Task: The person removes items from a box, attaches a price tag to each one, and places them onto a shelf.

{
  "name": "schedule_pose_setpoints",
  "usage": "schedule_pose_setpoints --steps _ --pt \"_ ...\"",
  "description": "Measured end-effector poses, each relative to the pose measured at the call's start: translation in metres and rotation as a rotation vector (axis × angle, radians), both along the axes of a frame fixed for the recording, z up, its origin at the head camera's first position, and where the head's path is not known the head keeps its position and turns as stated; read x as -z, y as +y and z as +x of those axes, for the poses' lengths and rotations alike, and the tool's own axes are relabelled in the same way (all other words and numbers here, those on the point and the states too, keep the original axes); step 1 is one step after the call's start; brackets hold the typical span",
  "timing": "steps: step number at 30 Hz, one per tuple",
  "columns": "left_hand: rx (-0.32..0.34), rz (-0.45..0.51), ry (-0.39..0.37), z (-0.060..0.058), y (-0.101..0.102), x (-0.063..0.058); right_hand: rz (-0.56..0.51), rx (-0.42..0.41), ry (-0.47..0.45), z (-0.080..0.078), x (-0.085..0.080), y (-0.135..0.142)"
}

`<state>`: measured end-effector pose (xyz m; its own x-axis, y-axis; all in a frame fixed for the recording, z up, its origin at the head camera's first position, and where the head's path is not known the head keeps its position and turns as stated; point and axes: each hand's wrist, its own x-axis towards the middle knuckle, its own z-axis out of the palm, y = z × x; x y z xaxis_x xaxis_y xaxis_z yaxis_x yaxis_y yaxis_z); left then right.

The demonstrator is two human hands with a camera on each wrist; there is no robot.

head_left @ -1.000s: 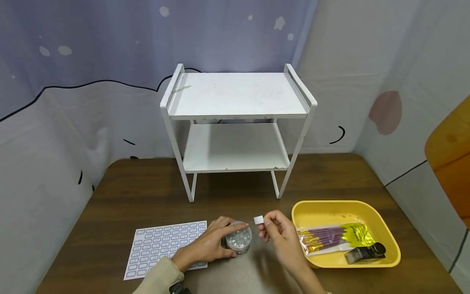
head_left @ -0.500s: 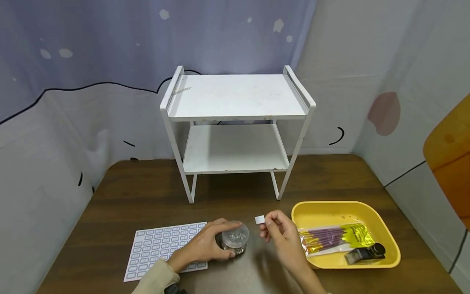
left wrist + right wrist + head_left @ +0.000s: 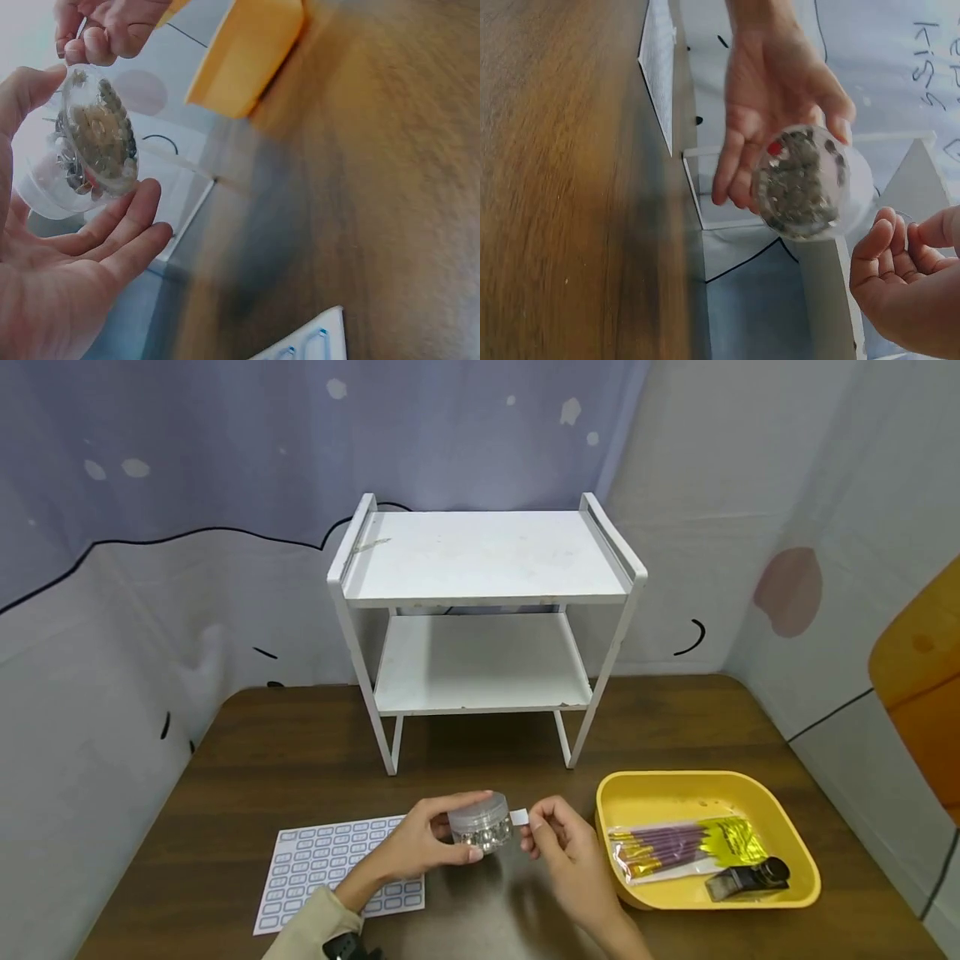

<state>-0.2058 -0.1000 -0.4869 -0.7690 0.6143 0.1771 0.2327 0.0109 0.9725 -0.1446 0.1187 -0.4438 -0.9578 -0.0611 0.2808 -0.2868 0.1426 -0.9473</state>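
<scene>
Left hand: my left hand (image 3: 416, 843) grips the clear jar (image 3: 482, 828) between thumb and fingers.
Jar: it is held above the table (image 3: 247, 760), somewhat tilted, lid upward, small shiny pieces inside.
Right hand: my right hand (image 3: 562, 847) pinches one end of a small white label (image 3: 519, 817).
Label to jar: the label lies just to the left of my right fingertips, its long axis pointing to the jar's right side; whether they touch, I cannot tell.
Nearer hand: for that side of the jar, my right one.
Sticker sheet: the sheet (image 3: 300, 868) lies partly under my left wrist.

Tilted jar (image 3: 483, 825) beside white label (image 3: 519, 817)
</scene>
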Motion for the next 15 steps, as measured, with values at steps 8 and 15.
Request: schedule_pose_setpoints --steps 8,15 --pt "0.003 0.039 -0.003 -0.003 -0.002 -0.009 0.075 0.069 0.148 0.002 -0.002 -0.005" --pt "-0.026 0.033 -0.006 -0.004 -0.001 -0.012 0.181 0.103 0.263 0.001 0.000 -0.008"
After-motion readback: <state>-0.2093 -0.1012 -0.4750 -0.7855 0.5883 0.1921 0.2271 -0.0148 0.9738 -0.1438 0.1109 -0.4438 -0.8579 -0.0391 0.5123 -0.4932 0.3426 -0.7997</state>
